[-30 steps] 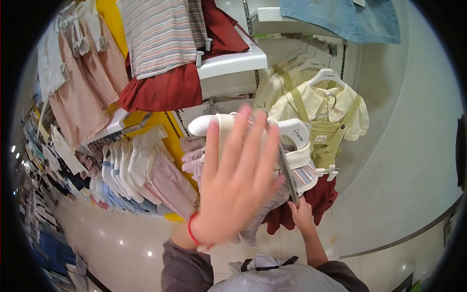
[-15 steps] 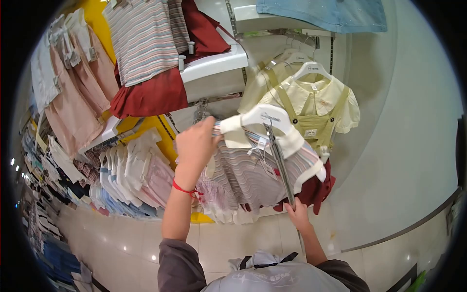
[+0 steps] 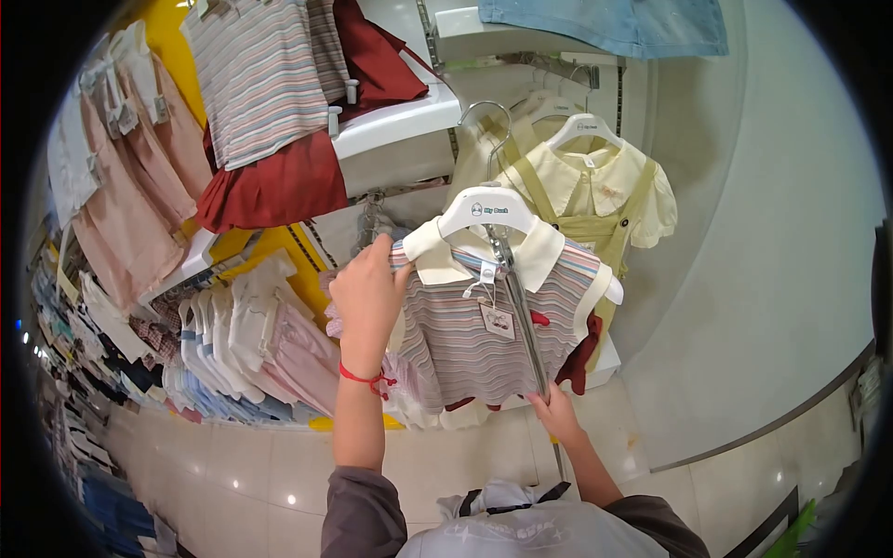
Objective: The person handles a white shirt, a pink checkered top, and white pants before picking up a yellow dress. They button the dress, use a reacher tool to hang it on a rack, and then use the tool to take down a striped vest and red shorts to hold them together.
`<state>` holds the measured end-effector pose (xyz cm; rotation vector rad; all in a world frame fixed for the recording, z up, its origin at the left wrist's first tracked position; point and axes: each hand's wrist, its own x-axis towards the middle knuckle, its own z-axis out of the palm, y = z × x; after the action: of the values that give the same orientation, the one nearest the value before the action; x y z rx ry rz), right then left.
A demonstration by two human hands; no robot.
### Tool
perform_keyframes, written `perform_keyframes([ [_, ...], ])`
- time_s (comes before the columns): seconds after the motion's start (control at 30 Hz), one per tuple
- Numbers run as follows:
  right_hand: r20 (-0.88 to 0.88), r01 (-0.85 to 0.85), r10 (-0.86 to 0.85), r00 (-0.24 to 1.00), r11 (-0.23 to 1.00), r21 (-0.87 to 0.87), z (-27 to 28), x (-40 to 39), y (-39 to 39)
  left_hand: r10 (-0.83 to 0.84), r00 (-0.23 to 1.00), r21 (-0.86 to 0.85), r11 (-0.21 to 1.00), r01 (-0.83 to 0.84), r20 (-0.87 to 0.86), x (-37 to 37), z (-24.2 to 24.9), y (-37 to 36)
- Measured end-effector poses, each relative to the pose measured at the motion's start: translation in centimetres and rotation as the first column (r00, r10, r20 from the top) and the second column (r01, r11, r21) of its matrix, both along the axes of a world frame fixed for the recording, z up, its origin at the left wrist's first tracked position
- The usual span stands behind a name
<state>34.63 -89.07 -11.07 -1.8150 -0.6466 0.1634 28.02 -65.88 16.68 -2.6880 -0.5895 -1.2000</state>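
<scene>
My left hand (image 3: 365,296), with a red cord on its wrist, is closed on the shoulder of a striped shirt (image 3: 460,349) with a white collar. The shirt hangs on a white hanger (image 3: 486,210), whose metal hook stands free above it. In my right hand (image 3: 556,415), fingers wrapped round its lower part, is a metal clothes pole (image 3: 526,327). Its head overlaps the middle of the hanger, at the collar. A paper tag (image 3: 497,321) dangles down the shirt front, beside the pole. Dark red cloth shows behind the shirt's lower edge.
Behind the shirt, a cream blouse with green straps (image 3: 609,191) hangs on the wall rail. A white shelf (image 3: 400,116) juts out at upper left, beside a striped top (image 3: 260,88) and red skirt (image 3: 279,181). Pink and white garments (image 3: 251,325) hang lower left.
The hanger and shirt have turned to face me more squarely, and the hanger's hook now shows upright. The tag has swung into view. My left hand is slightly lower and farther right.
</scene>
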Motion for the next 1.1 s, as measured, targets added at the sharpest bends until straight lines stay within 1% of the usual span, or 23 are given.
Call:
perform_keyframes([
  [0.07,0.015,0.0,0.0,1.0,1.0,-0.029,0.2,0.3,-0.4,-0.002,1.0,-0.029,1.0,0.002,-0.003,0.0,0.0,0.0],
  [0.1,0.002,-0.001,0.001,1.0,1.0,-0.017,0.5,0.4,-0.5,-0.004,1.0,-0.042,0.999,0.004,-0.004,-0.1,0.1,0.1],
  [0.17,-0.023,-0.006,0.006,1.0,1.0,0.007,1.2,0.4,-0.9,-0.022,1.0,-0.017,1.0,0.022,0.0,-0.3,0.1,0.4],
  [0.27,0.033,-0.099,0.099,0.995,0.995,0.0,0.4,1.2,-1.8,-0.038,0.999,0.021,0.999,0.038,-0.009,-0.7,0.4,1.0],
  [0.37,-0.08,-0.116,0.114,0.99,0.993,-0.017,0.7,1.5,-2.4,-0.075,0.997,0.04,0.996,0.076,-0.017,-1.1,0.8,1.3],
  [0.47,0.071,-0.075,0.077,0.994,0.997,-0.036,1.4,1.1,-2.8,-0.111,0.992,0.008,0.994,0.112,-0.058,-1.5,0.7,1.8],
  [0.57,0.266,0.102,-0.093,0.96,0.994,-0.023,-0.3,0.7,-2.4,-0.144,0.986,-0.029,0.99,0.142,-0.086,-2.1,0.6,2.0],
  [0.67,0.295,0.183,-0.183,0.938,0.983,0.03,-1.6,0.8,-1.8,-0.144,0.985,-0.069,0.988,0.138,-0.1,-2.8,0.4,1.3],
  [0.73,0.296,0.114,-0.117,0.948,0.993,0.027,-1.1,0.9,-2.1,-0.139,0.987,-0.092,0.987,0.132,-0.085,-3.7,0.8,0.6],
  [0.87,0.247,-0.034,0.03,0.969,0.999,0.009,0.3,1.5,-2.8,-0.125,0.992,-0.054,0.991,0.124,-0.021,-5.2,1.6,0.8],
  [0.93,0.216,-0.08,0.083,0.973,0.997,-0.025,3.3,0.9,-3.3,-0.124,0.992,-0.058,0.991,0.123,-0.007,-5.7,2.5,1.0],
  [0.97,0.201,-0.106,0.112,0.973,0.994,-0.04,4.3,0.6,-3.4,-0.154,0.988,-0.037,0.987,0.155,0.016,-5.9,2.6,1.2],
  [1.07,0.257,-0.044,0.05,0.965,0.999,-0.027,2.2,1.4,-3.8,-0.157,0.984,-0.009,0.988,0.157,-0.078,-6.4,3.1,1.3],
  [1.1,0.136,-0.099,0.103,0.985,0.994,-0.034,3.2,1.0,-4.2,-0.162,0.98,0.007,0.987,0.164,-0.12,-6.7,3.5,1.2],
])
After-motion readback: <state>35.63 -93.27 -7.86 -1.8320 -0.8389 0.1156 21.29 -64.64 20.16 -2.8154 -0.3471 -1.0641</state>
